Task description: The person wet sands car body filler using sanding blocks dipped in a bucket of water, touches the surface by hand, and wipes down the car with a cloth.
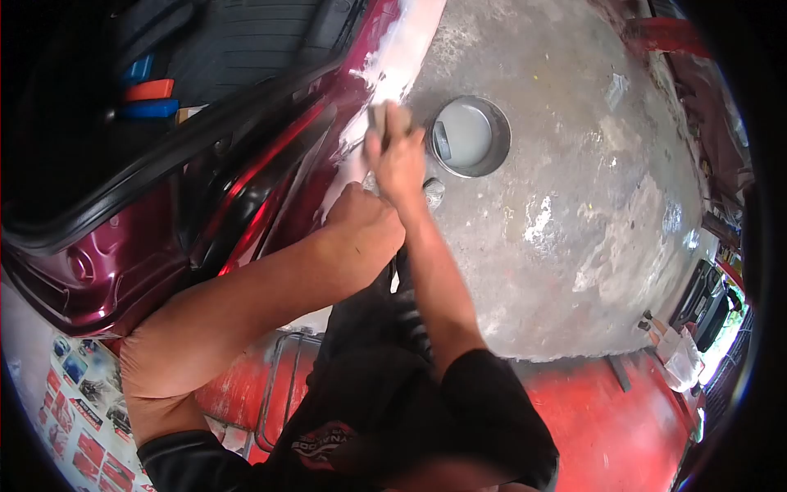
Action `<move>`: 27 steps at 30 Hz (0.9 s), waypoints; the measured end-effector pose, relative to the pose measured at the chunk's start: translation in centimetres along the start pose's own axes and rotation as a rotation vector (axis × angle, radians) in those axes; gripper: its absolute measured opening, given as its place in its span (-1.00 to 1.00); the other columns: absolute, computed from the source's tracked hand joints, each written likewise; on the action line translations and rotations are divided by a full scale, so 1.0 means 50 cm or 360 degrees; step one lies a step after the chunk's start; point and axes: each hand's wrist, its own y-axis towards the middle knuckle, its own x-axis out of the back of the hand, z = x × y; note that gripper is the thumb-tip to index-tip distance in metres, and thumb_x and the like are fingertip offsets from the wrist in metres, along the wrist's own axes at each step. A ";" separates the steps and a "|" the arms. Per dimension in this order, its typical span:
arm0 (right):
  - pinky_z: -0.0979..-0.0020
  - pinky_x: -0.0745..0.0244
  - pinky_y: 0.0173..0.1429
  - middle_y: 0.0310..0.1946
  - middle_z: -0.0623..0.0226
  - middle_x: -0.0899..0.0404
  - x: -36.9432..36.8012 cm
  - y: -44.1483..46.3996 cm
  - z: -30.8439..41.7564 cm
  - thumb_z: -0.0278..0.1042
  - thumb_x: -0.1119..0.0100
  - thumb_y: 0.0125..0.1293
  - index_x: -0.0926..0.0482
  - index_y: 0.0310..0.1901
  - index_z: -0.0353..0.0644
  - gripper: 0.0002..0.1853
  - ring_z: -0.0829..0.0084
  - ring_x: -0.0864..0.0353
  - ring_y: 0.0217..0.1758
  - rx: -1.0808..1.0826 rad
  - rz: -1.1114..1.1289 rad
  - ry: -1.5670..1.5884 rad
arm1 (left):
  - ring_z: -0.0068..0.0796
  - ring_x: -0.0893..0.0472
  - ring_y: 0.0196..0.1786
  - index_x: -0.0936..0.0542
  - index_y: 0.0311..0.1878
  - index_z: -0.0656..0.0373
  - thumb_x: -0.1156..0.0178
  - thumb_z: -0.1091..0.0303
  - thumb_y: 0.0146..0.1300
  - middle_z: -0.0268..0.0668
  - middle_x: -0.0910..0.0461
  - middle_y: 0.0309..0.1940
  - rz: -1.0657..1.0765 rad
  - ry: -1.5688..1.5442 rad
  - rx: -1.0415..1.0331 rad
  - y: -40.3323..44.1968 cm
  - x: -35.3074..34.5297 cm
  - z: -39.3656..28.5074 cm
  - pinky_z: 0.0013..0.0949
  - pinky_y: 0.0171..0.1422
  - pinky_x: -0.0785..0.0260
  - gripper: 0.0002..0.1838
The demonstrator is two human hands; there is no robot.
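Observation:
A car's maroon rear body panel (307, 199) bears a long whitish, filler-like patch (399, 61). My right hand (400, 160) reaches over this patch, its fingers pressed on a small greyish-brown block (378, 119) against the panel. Motion blurs the fingertips and the block. Just below, my left hand (365, 221) is closed in a fist close to the panel, partly beside my right wrist. Whatever it holds, if anything, is hidden. Right of my right hand stands a round metal pot (507, 148) of cloudy water, with a grey flat piece (443, 141) leaning inside.
The pot stands on a worn concrete floor (566, 205) with pale stains. At left the car's boot opening shows black weatherstrip (147, 176), a red tail light (270, 156) and blue and orange items (149, 90). Red flooring (607, 410) and a printed sheet (86, 410) lie nearer me.

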 end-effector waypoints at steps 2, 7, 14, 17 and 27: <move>-0.17 -0.67 0.05 0.06 -0.34 -0.46 0.011 0.069 -0.004 0.01 -0.29 0.43 -0.45 0.56 0.17 -0.32 -0.40 -0.65 -0.02 -0.0049 0.0038 -0.0275 | -0.11 -0.77 0.03 -0.84 -0.18 0.22 -0.41 0.35 0.17 -0.03 -0.78 -0.12 0.0110 -0.0053 0.0059 0.004 0.011 -0.001 -0.06 0.26 -0.47 -0.80; -0.22 -0.68 0.04 0.04 -0.34 -0.49 -0.012 -0.008 0.006 0.04 -0.29 0.42 -0.45 0.59 0.18 -0.29 -0.39 -0.65 0.00 0.0021 -0.0034 -0.0109 | -0.12 -0.76 0.04 -0.84 -0.19 0.21 -0.42 0.35 0.15 -0.05 -0.77 -0.14 0.0030 0.0019 0.0042 0.003 0.007 -0.001 -0.05 0.26 -0.47 -0.80; -0.24 -0.65 0.06 0.09 -0.32 -0.46 0.005 0.105 -0.004 0.00 -0.30 0.43 -0.39 0.60 0.20 -0.28 -0.35 -0.64 -0.02 0.0069 -0.0005 -0.0387 | -0.15 -0.74 0.02 -0.83 -0.20 0.21 -0.39 0.36 0.16 -0.08 -0.76 -0.15 -0.0056 0.0058 0.0033 0.000 0.005 0.003 -0.08 0.21 -0.46 -0.81; -0.25 -0.64 0.08 0.12 -0.31 -0.47 -0.010 0.039 -0.016 0.01 -0.32 0.42 -0.34 0.64 0.24 -0.23 -0.33 -0.64 0.01 0.0136 0.0011 -0.0223 | -0.14 -0.74 0.00 -0.83 -0.19 0.22 -0.38 0.34 0.18 -0.08 -0.76 -0.14 -0.0105 0.0068 0.0090 0.007 -0.009 0.007 -0.09 0.20 -0.45 -0.80; -0.20 -0.55 0.13 0.13 -0.23 -0.41 0.025 0.029 -0.014 -0.03 -0.32 0.44 -0.31 0.65 0.28 -0.23 -0.23 -0.55 0.11 0.0053 0.0248 -0.0250 | -0.11 -0.64 0.10 -0.78 -0.14 0.30 -0.43 0.14 0.24 -0.08 -0.70 -0.11 -0.0324 0.0219 0.0164 0.011 -0.017 0.048 -0.07 0.22 -0.43 -0.64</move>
